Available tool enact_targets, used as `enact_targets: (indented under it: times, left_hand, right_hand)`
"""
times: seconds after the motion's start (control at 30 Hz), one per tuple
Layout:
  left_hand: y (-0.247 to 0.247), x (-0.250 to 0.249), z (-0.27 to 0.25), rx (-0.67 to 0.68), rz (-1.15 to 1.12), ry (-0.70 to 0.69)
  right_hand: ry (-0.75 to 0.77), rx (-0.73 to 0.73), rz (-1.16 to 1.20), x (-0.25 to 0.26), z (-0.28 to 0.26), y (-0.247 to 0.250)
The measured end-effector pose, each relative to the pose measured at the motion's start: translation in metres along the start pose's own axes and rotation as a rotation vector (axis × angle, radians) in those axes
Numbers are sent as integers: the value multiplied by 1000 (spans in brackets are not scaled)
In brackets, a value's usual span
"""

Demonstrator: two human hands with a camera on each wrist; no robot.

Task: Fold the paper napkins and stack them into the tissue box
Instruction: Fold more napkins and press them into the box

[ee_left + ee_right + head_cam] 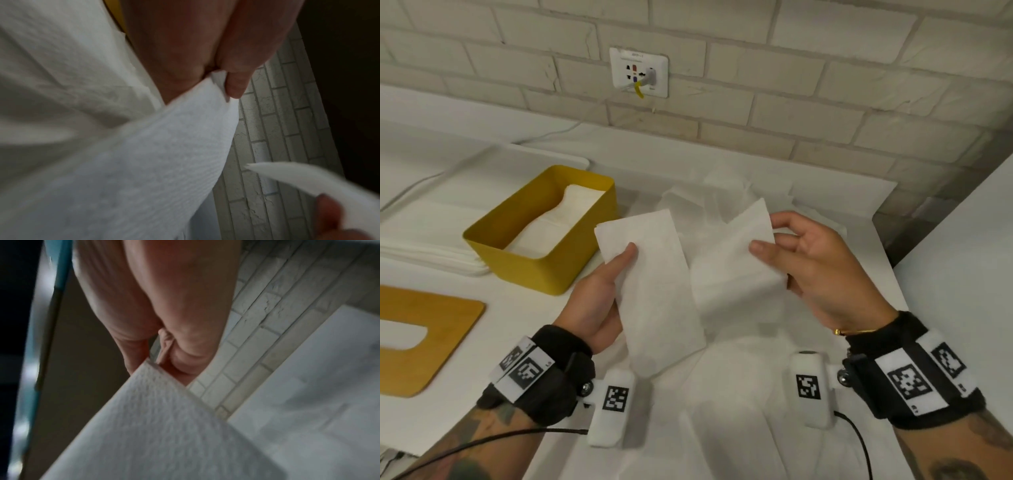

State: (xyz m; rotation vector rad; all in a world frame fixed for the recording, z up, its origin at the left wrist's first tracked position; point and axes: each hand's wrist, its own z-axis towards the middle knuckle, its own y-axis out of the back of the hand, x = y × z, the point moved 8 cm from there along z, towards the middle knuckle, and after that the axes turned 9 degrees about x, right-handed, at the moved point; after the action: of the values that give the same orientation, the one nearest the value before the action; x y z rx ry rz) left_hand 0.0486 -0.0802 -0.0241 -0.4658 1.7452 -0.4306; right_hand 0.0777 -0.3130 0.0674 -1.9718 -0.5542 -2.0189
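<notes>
L hand [599, 301] & R hand [815, 263] raised, palms up, pinching napkin [688, 274].

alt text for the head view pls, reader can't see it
Two hands hold up one white napkin between them over a white table: left hand pinches its left half, right hand its right. A yellow tissue box, napkins inside, stands to the left, before a brick wall.

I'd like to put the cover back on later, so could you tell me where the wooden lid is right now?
In the head view the wooden lid lies flat on the white table at the far left, just in front of the yellow tissue box.
</notes>
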Motion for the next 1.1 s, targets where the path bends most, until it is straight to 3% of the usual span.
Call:
enact_targets:
  times: [0.1, 0.3, 0.67, 0.87, 1.0, 1.1]
  left_hand:
    - [-13, 2, 2, 72, -24, 15]
    - [-23, 17, 8, 191, -18, 96]
    - [-25, 20, 6, 179, -67, 118]
    - [-17, 19, 8, 85, 5, 104]
    - [-2, -2, 6, -32, -23, 0]
    - [9, -15, 4, -58, -52, -45]
  right_hand:
    - [50, 69, 157, 14, 11, -27]
    - [-111, -15, 68, -42, 34, -55]
    - [-179, -17, -38, -61, 39, -59]
    - [-240, 35, -36, -72, 25, -62]
    - [-339, 181, -200, -84, -8, -50]
    - [-330, 245, -430, -75, -28, -30]
